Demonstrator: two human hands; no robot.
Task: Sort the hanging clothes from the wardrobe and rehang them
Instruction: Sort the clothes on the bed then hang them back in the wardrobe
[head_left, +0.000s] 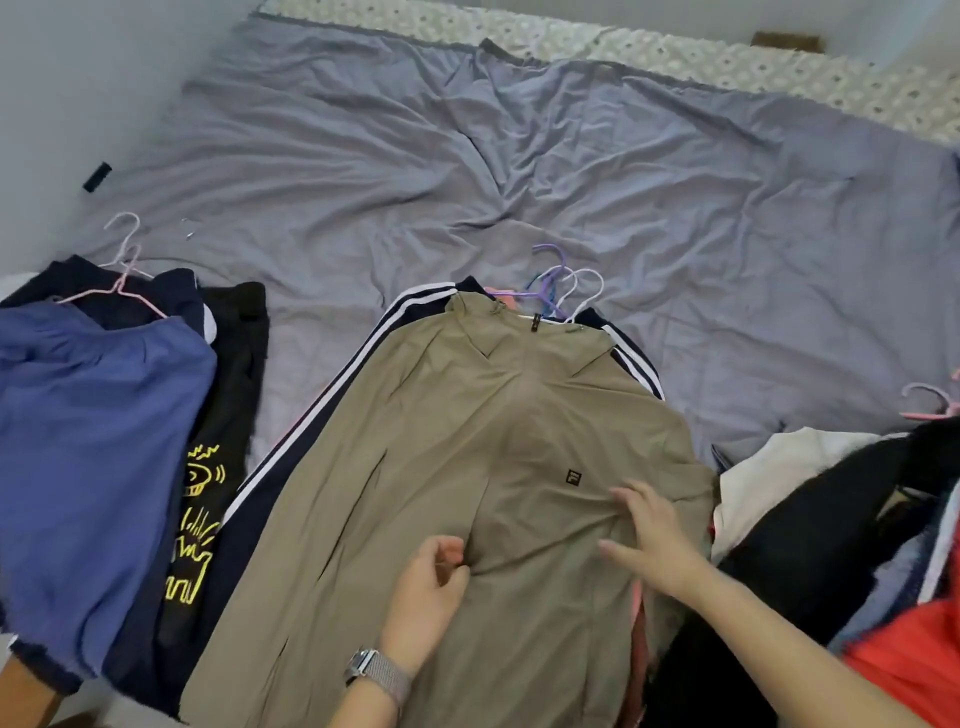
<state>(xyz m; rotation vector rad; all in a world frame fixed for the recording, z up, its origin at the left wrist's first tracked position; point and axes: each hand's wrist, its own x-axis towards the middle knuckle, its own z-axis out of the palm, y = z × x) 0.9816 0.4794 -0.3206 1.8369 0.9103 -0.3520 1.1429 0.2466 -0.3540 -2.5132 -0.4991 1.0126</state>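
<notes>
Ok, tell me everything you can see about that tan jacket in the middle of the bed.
The tan jacket lies flat, front up, on top of the middle pile of clothes on the bed. It looks like thin, smooth fabric with a collar or hood at the top and a small dark square logo on the chest. It sits over a navy jacket with white stripes, with hanger hooks poking out beyond the collar. The left hand pinches a fold near its middle; the right hand rests open on it.
</notes>
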